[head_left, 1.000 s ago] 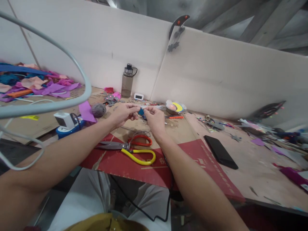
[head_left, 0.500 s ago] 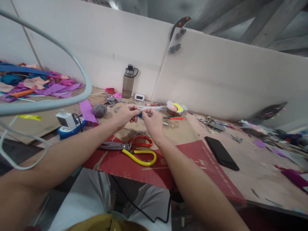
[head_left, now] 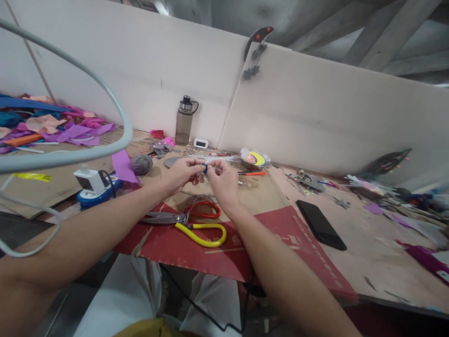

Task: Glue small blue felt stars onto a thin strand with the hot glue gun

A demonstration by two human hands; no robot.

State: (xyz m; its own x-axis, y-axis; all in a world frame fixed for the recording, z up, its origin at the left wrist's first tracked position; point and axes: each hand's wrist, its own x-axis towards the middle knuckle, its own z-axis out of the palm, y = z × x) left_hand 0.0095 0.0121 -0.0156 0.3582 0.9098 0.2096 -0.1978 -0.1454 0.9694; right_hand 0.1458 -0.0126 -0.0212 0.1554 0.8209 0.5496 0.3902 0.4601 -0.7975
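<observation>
Between my two hands is a small dark blue piece (head_left: 205, 167), mostly covered by the fingers, so its kind is unclear. My left hand (head_left: 184, 175) pinches it from the left with thumb and fingertips. From the other side my right hand (head_left: 223, 180) grips it, fingers curled. Both hands are raised over the cardboard sheet (head_left: 252, 196). Closer to me, below the hands, lies a pair of scissors (head_left: 199, 224) with one red and one yellow handle, blades pointing left. A ball of grey yarn (head_left: 141, 164) rests left of my left hand.
A water bottle (head_left: 184, 122) and a small white clock (head_left: 200, 143) stand by the wall. To the right lies a black phone (head_left: 321, 224). At left are a blue power strip (head_left: 96, 195), purple fabric scraps (head_left: 79, 134) and a pale looping tube (head_left: 122, 119) close to the camera.
The view has shifted slightly, so things sit a little further left and lower. Both hands still hold the blue piece, with the fingers slightly rearranged around it.
</observation>
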